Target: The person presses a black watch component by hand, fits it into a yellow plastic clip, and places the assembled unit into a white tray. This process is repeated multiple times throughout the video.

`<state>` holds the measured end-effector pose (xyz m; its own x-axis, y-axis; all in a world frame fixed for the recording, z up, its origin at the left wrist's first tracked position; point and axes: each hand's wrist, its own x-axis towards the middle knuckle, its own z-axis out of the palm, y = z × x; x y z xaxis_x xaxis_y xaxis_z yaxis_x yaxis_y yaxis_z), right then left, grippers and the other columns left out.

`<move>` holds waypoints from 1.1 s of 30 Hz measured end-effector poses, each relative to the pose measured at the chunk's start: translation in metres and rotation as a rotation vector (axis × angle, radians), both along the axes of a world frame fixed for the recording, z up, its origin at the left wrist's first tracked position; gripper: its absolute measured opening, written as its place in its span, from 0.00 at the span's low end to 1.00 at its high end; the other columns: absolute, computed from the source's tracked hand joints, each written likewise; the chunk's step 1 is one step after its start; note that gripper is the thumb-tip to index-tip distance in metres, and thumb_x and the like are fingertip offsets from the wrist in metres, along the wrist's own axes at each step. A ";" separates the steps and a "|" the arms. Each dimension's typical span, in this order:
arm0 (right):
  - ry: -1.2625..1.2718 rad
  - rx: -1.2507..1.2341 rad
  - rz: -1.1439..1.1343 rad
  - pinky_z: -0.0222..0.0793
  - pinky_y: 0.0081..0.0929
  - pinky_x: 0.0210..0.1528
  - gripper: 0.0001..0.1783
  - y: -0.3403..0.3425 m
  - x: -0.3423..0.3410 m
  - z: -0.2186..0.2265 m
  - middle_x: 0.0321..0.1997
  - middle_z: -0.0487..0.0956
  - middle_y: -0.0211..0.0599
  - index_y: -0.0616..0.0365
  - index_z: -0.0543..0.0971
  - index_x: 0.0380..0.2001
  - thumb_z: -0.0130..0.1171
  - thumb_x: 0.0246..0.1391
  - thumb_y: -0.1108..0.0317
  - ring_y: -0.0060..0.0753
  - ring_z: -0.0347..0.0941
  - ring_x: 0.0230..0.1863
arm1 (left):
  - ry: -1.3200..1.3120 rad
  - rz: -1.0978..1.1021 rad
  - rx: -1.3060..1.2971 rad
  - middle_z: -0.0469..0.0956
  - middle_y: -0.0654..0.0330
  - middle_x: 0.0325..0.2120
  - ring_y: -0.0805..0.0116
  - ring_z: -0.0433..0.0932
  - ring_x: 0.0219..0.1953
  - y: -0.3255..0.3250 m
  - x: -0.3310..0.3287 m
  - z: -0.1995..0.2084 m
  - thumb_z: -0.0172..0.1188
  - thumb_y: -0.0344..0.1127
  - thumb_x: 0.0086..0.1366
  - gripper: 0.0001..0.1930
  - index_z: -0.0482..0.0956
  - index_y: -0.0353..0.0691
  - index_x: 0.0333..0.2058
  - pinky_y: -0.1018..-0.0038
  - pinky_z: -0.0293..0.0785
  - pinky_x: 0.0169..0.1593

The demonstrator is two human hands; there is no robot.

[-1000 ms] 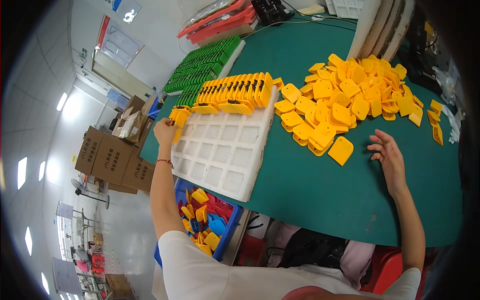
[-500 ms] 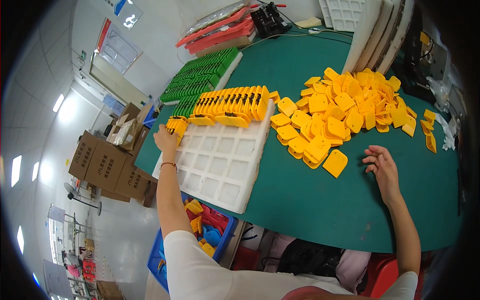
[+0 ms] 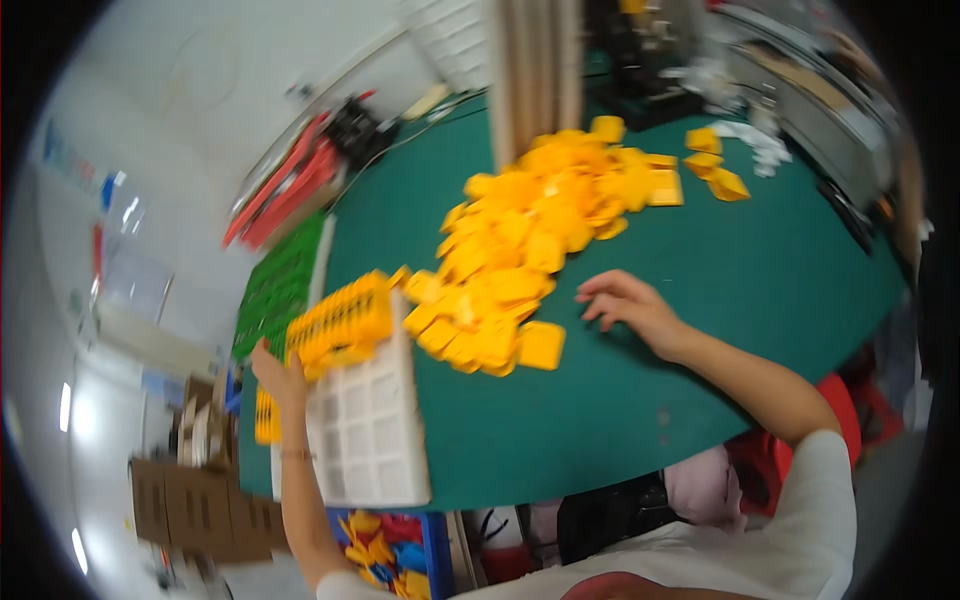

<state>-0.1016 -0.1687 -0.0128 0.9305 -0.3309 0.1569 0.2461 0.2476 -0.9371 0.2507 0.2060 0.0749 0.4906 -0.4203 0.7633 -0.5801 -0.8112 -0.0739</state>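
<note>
My left hand [image 3: 280,378] is at the left of the white gridded foam tray [image 3: 372,430], beside the row of yellow plastic pieces [image 3: 345,318] standing in it. Motion blurs its fingers, and I cannot make out anything in them. More yellow pieces [image 3: 267,415] stand at the tray's left edge, next to my left wrist. My right hand [image 3: 632,312] hovers over the green table, fingers loosely apart and holding nothing. Left of it lies a big heap of loose yellow plastic pieces [image 3: 545,215]; the nearest one is a flat rounded square [image 3: 541,345].
Green pieces [image 3: 280,285] fill a second tray behind. Foam boards [image 3: 535,80] stand upright behind the heap. Several yellow pieces [image 3: 716,165] lie beside a white crumpled tissue [image 3: 760,145]. Below the table's front edge is a blue bin [image 3: 438,555] of coloured parts.
My view has swung to the right, shifting the scene left. My left hand has left the yellow pieces at the tray's left edge and moved farther along the row. The right hand stays empty.
</note>
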 end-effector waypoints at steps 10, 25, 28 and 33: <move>-0.013 0.421 0.041 0.65 0.16 0.30 0.15 -0.012 -0.010 -0.009 0.37 0.72 0.31 0.57 0.69 0.38 0.48 0.54 0.57 0.21 0.69 0.31 | 0.315 -1.491 0.617 0.66 0.52 0.44 0.54 0.64 0.49 -0.260 -0.303 0.006 0.60 0.32 0.47 0.25 0.66 0.36 0.46 0.63 0.61 0.50; -0.026 0.641 0.176 0.65 0.20 0.34 0.18 -0.020 -0.005 -0.007 0.37 0.71 0.34 0.60 0.69 0.40 0.43 0.56 0.56 0.23 0.69 0.32 | 0.313 -1.830 0.406 0.70 0.55 0.40 0.57 0.68 0.46 -0.317 -0.385 0.003 0.58 0.33 0.50 0.17 0.69 0.33 0.39 0.65 0.65 0.46; -0.011 0.695 0.126 0.66 0.21 0.32 0.19 -0.021 -0.008 -0.008 0.36 0.74 0.35 0.60 0.71 0.39 0.44 0.55 0.56 0.25 0.70 0.32 | 0.170 -1.830 0.283 0.71 0.54 0.38 0.56 0.69 0.43 -0.314 -0.380 0.048 0.58 0.32 0.45 0.15 0.72 0.32 0.33 0.64 0.67 0.44; -0.031 0.633 0.196 0.65 0.21 0.34 0.18 -0.019 -0.009 0.008 0.36 0.72 0.34 0.61 0.70 0.40 0.43 0.56 0.57 0.25 0.69 0.33 | -0.022 -1.755 0.090 0.71 0.52 0.35 0.56 0.71 0.40 -0.272 -0.389 0.113 0.55 0.30 0.43 0.12 0.72 0.31 0.28 0.64 0.69 0.42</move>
